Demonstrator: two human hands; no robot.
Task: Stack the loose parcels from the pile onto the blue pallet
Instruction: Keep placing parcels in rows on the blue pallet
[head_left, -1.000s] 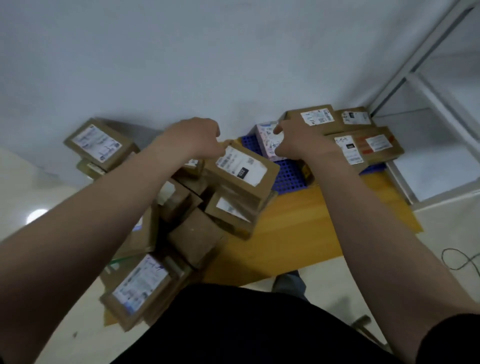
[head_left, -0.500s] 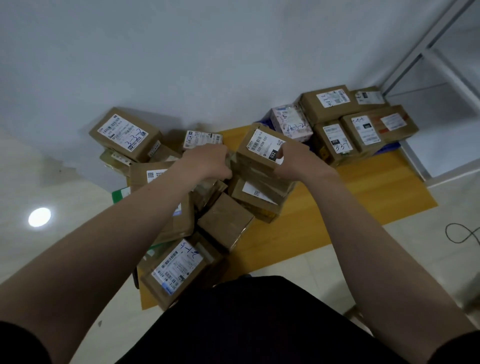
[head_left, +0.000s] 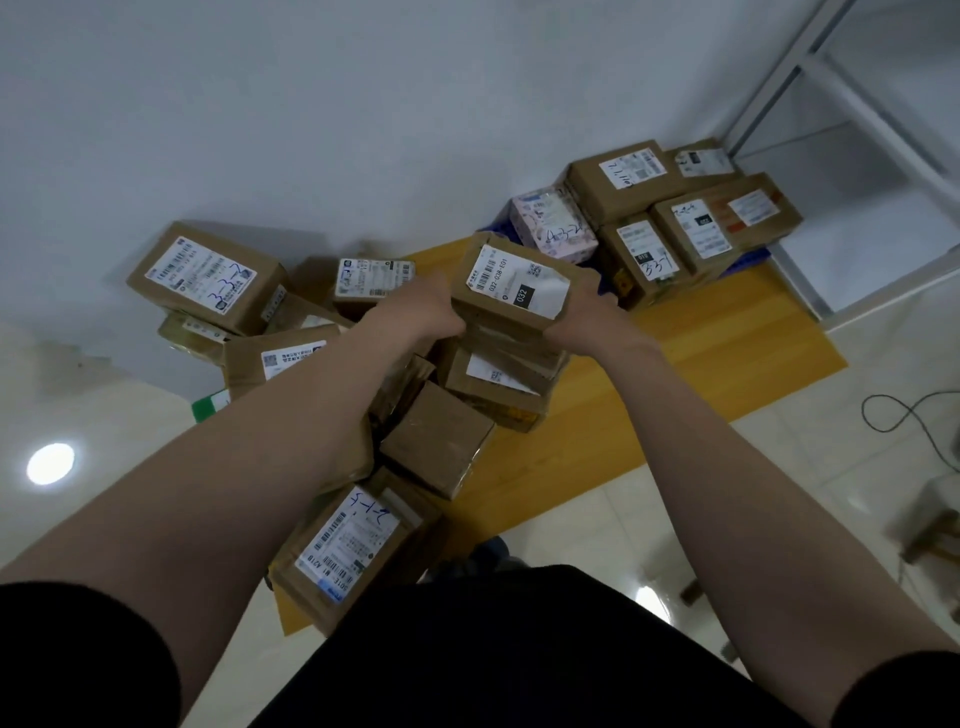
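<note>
A brown parcel (head_left: 511, 283) with a white label marked 032 sits on top of the pile, held from both sides. My left hand (head_left: 423, 312) grips its left end and my right hand (head_left: 582, 306) grips its right end. Below and to the left lies the pile of loose cardboard parcels (head_left: 436, 447) on an orange mat. At the far right the blue pallet (head_left: 748, 260) shows only at its edges, carrying several brown parcels (head_left: 727, 221) and a pink patterned one (head_left: 553, 226).
A white wall runs behind the pile. A white metal rack frame (head_left: 852, 98) stands at the right beside the pallet. A black cable (head_left: 904, 410) lies on the tiled floor at the right. The orange mat (head_left: 675, 384) has bare room right of the pile.
Both hands moved from near the pallet back to the pile and closed on the two ends of the top parcel. The view has pulled back, showing more of the pile.
</note>
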